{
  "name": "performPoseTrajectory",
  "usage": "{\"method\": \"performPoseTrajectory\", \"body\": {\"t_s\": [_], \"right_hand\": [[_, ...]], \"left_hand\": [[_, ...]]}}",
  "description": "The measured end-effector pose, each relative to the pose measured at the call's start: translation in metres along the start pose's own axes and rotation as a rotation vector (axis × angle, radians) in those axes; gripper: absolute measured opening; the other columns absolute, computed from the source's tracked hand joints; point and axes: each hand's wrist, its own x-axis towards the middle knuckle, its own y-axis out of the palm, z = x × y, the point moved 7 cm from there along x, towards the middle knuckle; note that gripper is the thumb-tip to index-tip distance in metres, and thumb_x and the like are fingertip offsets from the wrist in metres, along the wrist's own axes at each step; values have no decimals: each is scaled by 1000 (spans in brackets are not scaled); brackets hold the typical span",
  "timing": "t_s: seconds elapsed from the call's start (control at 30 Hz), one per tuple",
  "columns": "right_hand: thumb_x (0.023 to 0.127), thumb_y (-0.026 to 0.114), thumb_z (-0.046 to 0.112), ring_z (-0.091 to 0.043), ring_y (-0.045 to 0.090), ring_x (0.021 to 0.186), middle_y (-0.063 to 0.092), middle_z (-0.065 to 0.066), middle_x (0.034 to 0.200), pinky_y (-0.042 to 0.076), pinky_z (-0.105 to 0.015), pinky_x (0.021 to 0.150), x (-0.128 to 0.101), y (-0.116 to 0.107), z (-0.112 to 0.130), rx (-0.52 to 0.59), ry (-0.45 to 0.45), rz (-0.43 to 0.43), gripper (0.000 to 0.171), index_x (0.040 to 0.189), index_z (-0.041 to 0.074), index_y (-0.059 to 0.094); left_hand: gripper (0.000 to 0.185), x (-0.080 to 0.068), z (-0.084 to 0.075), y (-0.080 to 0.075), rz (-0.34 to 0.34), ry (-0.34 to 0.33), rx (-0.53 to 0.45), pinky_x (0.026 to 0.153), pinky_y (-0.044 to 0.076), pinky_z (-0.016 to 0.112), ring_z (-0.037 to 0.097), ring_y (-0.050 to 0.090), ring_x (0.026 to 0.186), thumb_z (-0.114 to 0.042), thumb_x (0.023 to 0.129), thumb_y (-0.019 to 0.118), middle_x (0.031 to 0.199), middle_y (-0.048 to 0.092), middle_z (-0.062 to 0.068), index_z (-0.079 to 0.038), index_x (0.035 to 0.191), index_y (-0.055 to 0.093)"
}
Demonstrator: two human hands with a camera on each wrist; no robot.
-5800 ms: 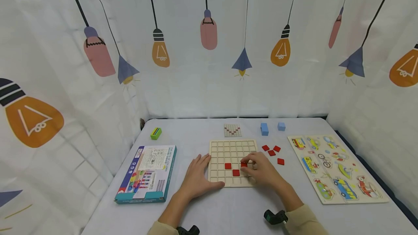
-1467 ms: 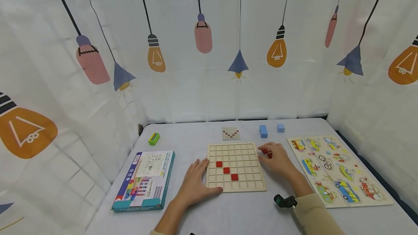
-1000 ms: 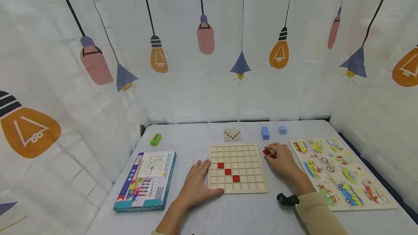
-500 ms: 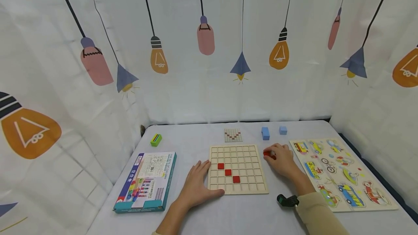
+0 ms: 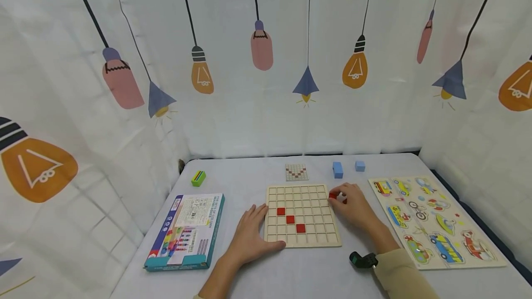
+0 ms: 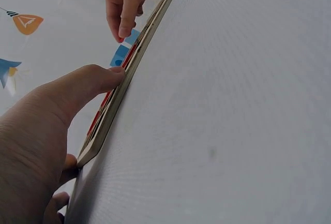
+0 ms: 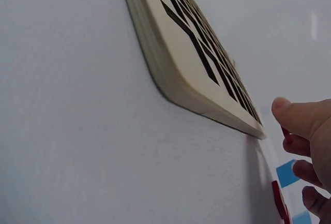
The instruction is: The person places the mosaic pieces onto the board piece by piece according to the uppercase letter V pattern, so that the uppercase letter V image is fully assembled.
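Note:
A pale wooden grid board (image 5: 311, 200) lies mid-table in the head view, with three red square tiles (image 5: 290, 219) set diagonally in its cells. My left hand (image 5: 251, 236) rests at its near left corner, fingers extended along the side and thumb (image 6: 111, 76) on the front edge. My right hand (image 5: 353, 204) pinches another red tile (image 5: 332, 195) between thumb and index finger, just off the board's right edge. In the right wrist view that tile shows as a thin red edge. A red tile (image 7: 279, 200) lies on the cloth below the hand, mostly hidden from the head view.
Behind the board lies a small pattern card (image 5: 296, 172); two blue blocks (image 5: 338, 170) stand right of it. A picture puzzle board (image 5: 436, 225) is at the right. A teal-edged box (image 5: 184, 230) and a green striped block (image 5: 198, 178) are on the left.
A tile now sits in the upper left of the diagonal; 5.8 s ago only two were set. My right hand went to the loose tiles and moves left with one. The left hand stays put.

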Motion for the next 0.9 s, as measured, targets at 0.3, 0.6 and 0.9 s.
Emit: {"method": "performPoseTrajectory", "body": {"t_s": [0.3,0.6,0.9], "right_hand": [[101,84,29,-21,62,113,74,5,117,56,-40,96,-3,9,19,14,-40,34,22,121,19,82],[100,86,29,-19,61,108,73,4,114,56,-35,88,-2,22,38,30,-54,65,24,122,19,82],[99,87,29,-16,60,108,73,8,113,58,-35,92,-2,39,52,28,-79,82,22,119,23,83]], "left_hand": [[125,1,1,1,-7,11,-4,141,20,64,37,26,172,-85,70,86,176,47,1,-18,169,49],[127,1,2,1,1,-6,-2,141,19,64,36,25,173,-86,69,86,177,46,1,-19,170,48],[127,0,3,1,6,-6,-8,140,20,64,36,25,173,-86,69,86,177,45,1,-19,170,47]]}}
